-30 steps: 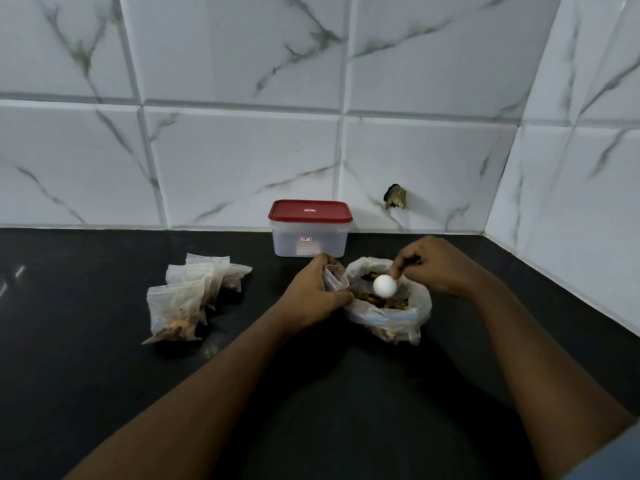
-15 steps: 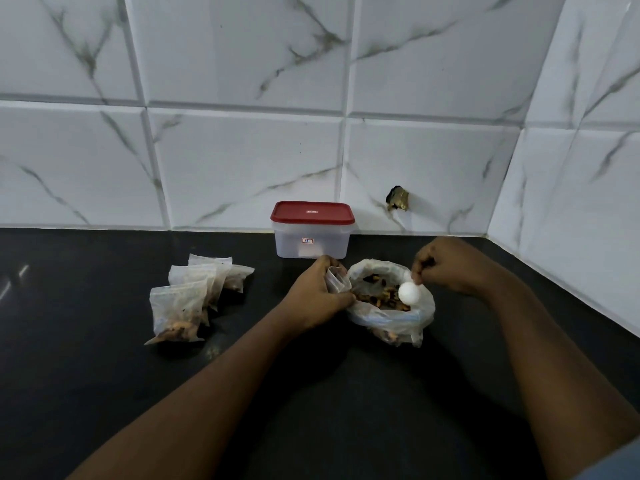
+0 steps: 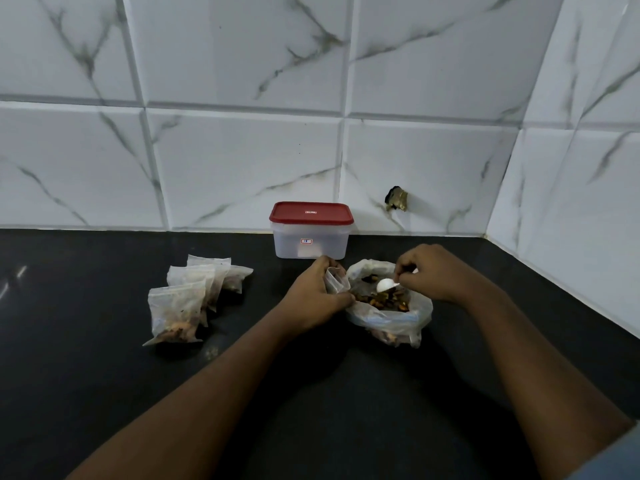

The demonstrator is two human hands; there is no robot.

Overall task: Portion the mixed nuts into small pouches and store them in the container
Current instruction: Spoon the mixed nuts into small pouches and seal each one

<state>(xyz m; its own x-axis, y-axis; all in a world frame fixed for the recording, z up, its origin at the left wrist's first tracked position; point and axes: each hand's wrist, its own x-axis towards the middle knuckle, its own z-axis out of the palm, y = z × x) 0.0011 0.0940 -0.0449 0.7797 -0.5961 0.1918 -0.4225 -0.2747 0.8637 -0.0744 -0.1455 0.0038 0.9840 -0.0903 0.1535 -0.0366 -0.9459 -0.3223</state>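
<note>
A large clear plastic bag [image 3: 388, 318] of mixed nuts [image 3: 384, 299] sits open on the black counter. My right hand [image 3: 433, 273] pinches the handle of a small white spoon [image 3: 385, 285], whose bowl hangs over the nuts. My left hand [image 3: 313, 296] grips a small clear pouch [image 3: 335, 279] with its mouth open, held against the bag's left rim. Several filled pouches [image 3: 188, 299] lie in a pile to the left. A translucent container [image 3: 310, 240] with a red lid [image 3: 311, 213] shut on it stands behind my hands, against the wall.
The black counter [image 3: 104, 393] ends at white marble-look tiled walls behind and on the right. A small brass fitting [image 3: 396, 199] sticks out of the back wall right of the container.
The spoon swung to the right side of the bag and is now back near its middle, low over the nuts. My left hand and the pouch have stayed in place.
</note>
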